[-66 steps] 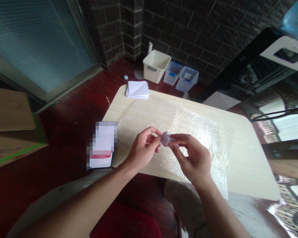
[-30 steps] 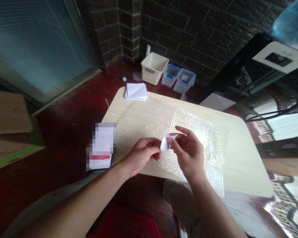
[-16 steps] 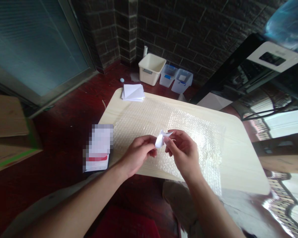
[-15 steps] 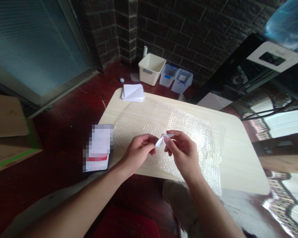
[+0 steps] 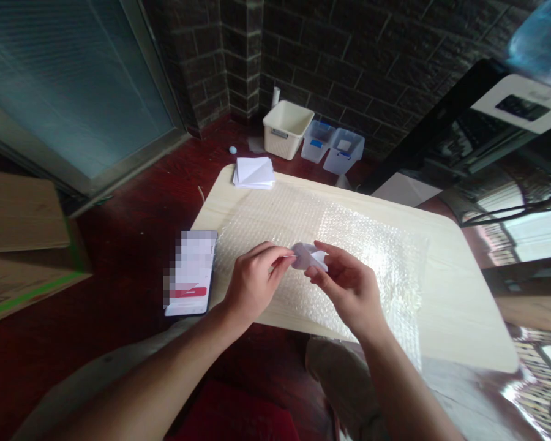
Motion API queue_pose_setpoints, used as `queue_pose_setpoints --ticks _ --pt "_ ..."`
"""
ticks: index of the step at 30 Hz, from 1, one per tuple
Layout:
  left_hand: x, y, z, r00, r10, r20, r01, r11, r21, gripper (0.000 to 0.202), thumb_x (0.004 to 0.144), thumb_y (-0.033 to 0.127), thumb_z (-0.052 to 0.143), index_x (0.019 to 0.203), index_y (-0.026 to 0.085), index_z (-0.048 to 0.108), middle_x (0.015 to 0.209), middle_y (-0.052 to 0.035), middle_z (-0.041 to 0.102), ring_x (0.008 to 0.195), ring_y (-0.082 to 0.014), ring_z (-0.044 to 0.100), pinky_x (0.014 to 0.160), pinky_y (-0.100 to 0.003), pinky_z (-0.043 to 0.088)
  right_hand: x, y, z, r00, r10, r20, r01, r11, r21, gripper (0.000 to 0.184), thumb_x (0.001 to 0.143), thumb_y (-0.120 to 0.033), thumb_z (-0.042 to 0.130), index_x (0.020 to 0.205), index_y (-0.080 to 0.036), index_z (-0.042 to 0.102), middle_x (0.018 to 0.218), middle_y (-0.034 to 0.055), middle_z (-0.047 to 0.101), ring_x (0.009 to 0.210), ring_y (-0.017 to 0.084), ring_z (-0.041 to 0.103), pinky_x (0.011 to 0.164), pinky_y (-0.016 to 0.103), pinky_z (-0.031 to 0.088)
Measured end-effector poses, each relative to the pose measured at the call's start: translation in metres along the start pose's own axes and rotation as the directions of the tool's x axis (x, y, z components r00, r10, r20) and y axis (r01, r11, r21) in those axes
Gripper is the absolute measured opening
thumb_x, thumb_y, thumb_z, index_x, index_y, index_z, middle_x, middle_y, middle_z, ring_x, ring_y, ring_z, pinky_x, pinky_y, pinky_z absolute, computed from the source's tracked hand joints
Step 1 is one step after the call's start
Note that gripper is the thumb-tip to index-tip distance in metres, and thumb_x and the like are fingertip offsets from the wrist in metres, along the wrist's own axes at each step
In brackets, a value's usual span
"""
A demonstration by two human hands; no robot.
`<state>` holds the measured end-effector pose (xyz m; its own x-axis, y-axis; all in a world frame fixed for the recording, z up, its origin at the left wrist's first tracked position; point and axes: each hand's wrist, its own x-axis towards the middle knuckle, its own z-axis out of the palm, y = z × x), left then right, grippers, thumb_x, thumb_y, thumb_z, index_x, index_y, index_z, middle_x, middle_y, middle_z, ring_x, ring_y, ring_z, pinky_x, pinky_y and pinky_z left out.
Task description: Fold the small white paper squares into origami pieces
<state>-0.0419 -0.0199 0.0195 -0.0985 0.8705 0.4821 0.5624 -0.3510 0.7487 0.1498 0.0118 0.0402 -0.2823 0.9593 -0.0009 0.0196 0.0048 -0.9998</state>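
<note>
Between my hands is a small folded piece of white paper (image 5: 307, 256), held just above the bubble wrap (image 5: 275, 214). My left hand (image 5: 257, 275) pinches its left edge between thumb and fingertips. On the other side, my right hand (image 5: 351, 285) grips the paper's right part between thumb and index finger, with the other fingers curled behind. The paper shows creased, angled flaps; its exact shape is too small to make out. Under the bubble wrap lies a pale wooden table (image 5: 459, 288).
A stack of white paper (image 5: 253, 173) lies at the table's far left corner. A phone (image 5: 190, 275) is at the left edge. On the floor beyond stand a cream basket (image 5: 282, 138) and two clear bins (image 5: 342, 153). A cardboard box (image 5: 22, 214) stands left, a water dispenser (image 5: 500, 116) right.
The folded paper has turned and spread, showing more of its flaps. My left fingers have shifted to a pinch on its left edge, and my right hand has opened slightly around it.
</note>
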Motion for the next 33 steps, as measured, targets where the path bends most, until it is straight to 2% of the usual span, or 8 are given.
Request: queue_pose_setpoints --ticks 4,10,16,21,24,26,30,33 --pt "0.002 0.000 0.000 0.999 0.025 -0.037 -0.026 1.000 -0.014 0.006 0.098 0.017 0.070 0.099 0.016 0.076 0.092 -0.0047 0.078 0.084 -0.0151 0.073 0.076 -0.025 0.054 0.000 0.003 -0.001 1.000 0.009 -0.003 -0.009 1.000 -0.022 0.041 0.084 -0.031 0.088 0.121 -0.022 0.075 0.107 0.0084 0.082 0.093 0.023 0.079 0.083 0.037 0.064" --pt "0.003 0.002 0.000 0.996 0.077 -0.048 -0.078 0.996 -0.032 0.008 0.098 0.011 0.067 0.100 0.016 0.074 0.092 -0.0044 0.075 0.082 -0.0134 0.070 0.077 -0.024 0.056 0.002 -0.005 -0.002 1.000 0.019 -0.021 -0.018 0.999 0.035 0.029 0.086 -0.035 0.087 0.111 -0.022 0.079 0.094 0.0064 0.083 0.079 0.019 0.076 0.072 0.032 0.062" --pt "0.000 0.002 0.000 0.993 0.107 -0.040 -0.107 0.994 0.008 0.008 0.098 0.012 0.066 0.098 0.016 0.073 0.091 -0.0041 0.069 0.083 -0.0136 0.068 0.078 -0.025 0.056 0.002 -0.007 -0.002 0.996 0.079 -0.041 -0.075 0.994 0.073 0.028 0.083 -0.037 0.089 0.105 -0.022 0.080 0.085 0.0045 0.081 0.075 0.018 0.073 0.076 0.034 0.063" --pt "-0.002 -0.001 0.002 0.996 0.069 -0.056 -0.068 0.998 0.013 0.007 0.098 0.017 0.068 0.097 0.017 0.074 0.104 -0.0077 0.063 0.094 -0.0169 0.069 0.086 -0.031 0.059 0.002 -0.004 0.000 0.994 0.097 -0.040 -0.094 0.993 0.069 0.028 0.081 -0.035 0.090 0.103 -0.021 0.080 0.086 0.0051 0.081 0.075 0.018 0.072 0.072 0.031 0.060" --pt "-0.003 -0.002 0.004 1.000 -0.008 -0.026 0.005 0.997 -0.081 0.008 0.099 0.017 0.066 0.096 0.018 0.073 0.118 -0.0112 0.067 0.114 -0.0213 0.070 0.098 -0.035 0.059 0.002 -0.004 0.002 0.995 0.094 -0.023 -0.092 0.993 0.074 0.027 0.082 -0.034 0.090 0.103 -0.021 0.079 0.088 0.0055 0.082 0.076 0.018 0.072 0.072 0.031 0.060" --pt "-0.004 -0.002 0.007 0.994 -0.103 0.029 0.106 0.972 -0.209 0.007 0.099 0.018 0.065 0.096 0.018 0.072 0.125 -0.0127 0.069 0.118 -0.0224 0.070 0.097 -0.034 0.060 0.002 -0.004 0.003 0.996 0.090 -0.010 -0.089 0.993 0.073 0.027 0.082 -0.033 0.089 0.103 -0.021 0.078 0.088 0.0053 0.081 0.076 0.018 0.072 0.073 0.032 0.060" --pt "-0.006 -0.002 0.012 0.954 -0.267 0.139 0.300 0.814 -0.497 0.009 0.097 0.025 0.069 0.094 0.017 0.068 0.132 -0.0153 0.072 0.111 -0.0225 0.075 0.092 -0.033 0.063 0.001 -0.006 0.003 0.997 0.083 0.009 -0.083 0.994 0.067 0.025 0.084 -0.033 0.088 0.104 -0.022 0.078 0.085 0.0041 0.079 0.075 0.019 0.072 0.074 0.034 0.061" --pt "-0.006 -0.002 0.014 0.927 -0.322 0.191 0.370 0.710 -0.599 0.012 0.093 0.027 0.074 0.092 0.016 0.069 0.129 -0.0164 0.074 0.110 -0.0240 0.076 0.094 -0.035 0.062 0.001 -0.006 0.002 0.997 0.082 0.010 -0.083 0.993 0.082 0.024 0.084 -0.033 0.088 0.103 -0.022 0.078 0.086 0.0043 0.080 0.075 0.019 0.072 0.075 0.034 0.061"
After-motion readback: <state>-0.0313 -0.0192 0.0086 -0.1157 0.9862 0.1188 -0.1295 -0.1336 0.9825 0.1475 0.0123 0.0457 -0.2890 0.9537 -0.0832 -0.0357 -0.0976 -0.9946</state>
